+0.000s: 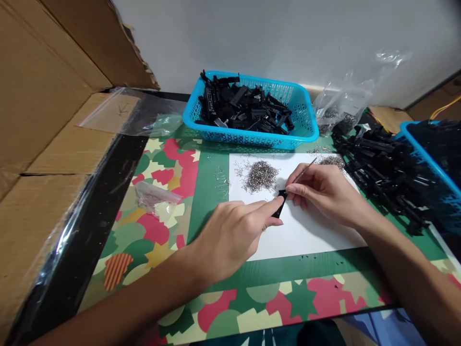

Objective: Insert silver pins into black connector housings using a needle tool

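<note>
My left hand (237, 230) is closed on a small black plastic part (280, 207), pinched between thumb and forefinger above a white sheet of paper (306, 235). In my right hand (320, 190) a thin metal tool, perhaps tweezers (306, 169), is gripped like a pen, its lower end close to the black part. Whether the tip touches the part is hidden by my fingers. Just beyond lies a heap of tiny silvery wire pieces (262, 176), with strays around it. A second metal heap (333, 162) sits behind my right hand.
At the back stands a blue basket (306, 113) of black parts. More black parts (389, 168) are piled at the right, beside another blue basket (442, 168). Plastic bags (342, 103) lean on the wall; a small bag (158, 197) lies left. Cardboard (54, 134) borders the left side.
</note>
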`<state>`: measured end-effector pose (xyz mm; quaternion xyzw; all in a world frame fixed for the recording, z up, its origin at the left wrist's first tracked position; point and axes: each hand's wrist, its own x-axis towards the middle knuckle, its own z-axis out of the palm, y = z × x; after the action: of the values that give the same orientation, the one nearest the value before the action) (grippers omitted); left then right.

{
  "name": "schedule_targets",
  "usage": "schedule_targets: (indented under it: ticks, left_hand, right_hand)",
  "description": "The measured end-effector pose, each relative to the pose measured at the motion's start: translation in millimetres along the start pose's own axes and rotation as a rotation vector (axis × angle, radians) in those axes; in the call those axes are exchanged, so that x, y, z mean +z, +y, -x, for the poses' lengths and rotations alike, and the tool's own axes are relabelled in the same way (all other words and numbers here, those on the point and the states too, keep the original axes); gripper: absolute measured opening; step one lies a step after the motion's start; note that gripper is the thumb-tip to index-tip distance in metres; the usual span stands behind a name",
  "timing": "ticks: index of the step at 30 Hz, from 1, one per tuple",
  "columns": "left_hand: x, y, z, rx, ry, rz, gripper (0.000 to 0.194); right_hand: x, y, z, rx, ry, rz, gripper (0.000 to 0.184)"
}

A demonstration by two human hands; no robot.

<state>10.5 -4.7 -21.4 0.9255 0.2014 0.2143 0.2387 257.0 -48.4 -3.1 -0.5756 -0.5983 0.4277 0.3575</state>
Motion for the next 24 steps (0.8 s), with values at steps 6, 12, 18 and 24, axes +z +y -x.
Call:
schedule_targets:
  ticks: [6,12,18,24]
  left_hand:
    - [-1.1,0.0,-1.0,0.014,-0.004,-0.007,0.025]
    - [-2.2,-0.7,0.0,0.011,-0.017,-0.005,0.03]
    - [-2.7,-1.2,-0.8,0.027,-0.006,0.012,0.037]
    - [-2.7,-0.8,-1.0,0.041,-0.008,-0.018,0.035]
  right_hand:
    - [0.4,-2.5,1.0,-0.01,0.001,0.078,0.033]
    - [2.3,-8.8,-1.3,-0.007,0.016,0.224,0.027]
    - [0.8,-2.0,-0.2,0.032,0.032,0.099,0.034]
    - [-0.3,-4.9,2.9,0.028,0.029,0.112,0.033]
